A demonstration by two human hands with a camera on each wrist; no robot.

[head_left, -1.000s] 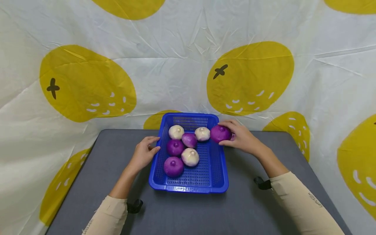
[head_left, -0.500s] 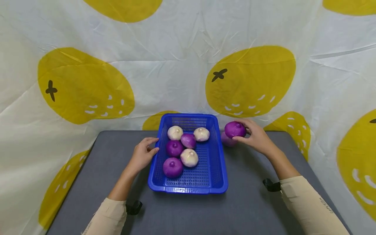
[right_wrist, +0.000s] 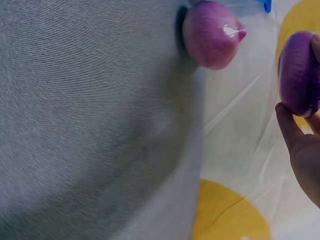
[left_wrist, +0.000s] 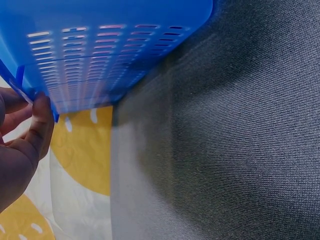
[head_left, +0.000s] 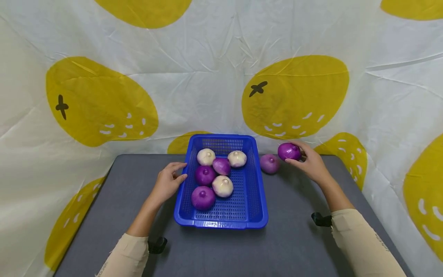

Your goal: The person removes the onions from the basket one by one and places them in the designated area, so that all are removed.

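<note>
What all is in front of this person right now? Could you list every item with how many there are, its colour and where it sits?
basket: one, blue, perforated plastic, middle of the table.
purple onions in the basket: three, left and centre of the basket.
white onions in the basket: three, two at the far end, one in the middle.
purple onion on the table: one, just right of the basket.
held purple onion: one, gripped in the right hand.
table: one, dark grey.
backdrop: one, white cloth with yellow fruit shapes.
left hand: touches the basket's left rim.
right hand: right of the basket, fingers round the onion.
</note>
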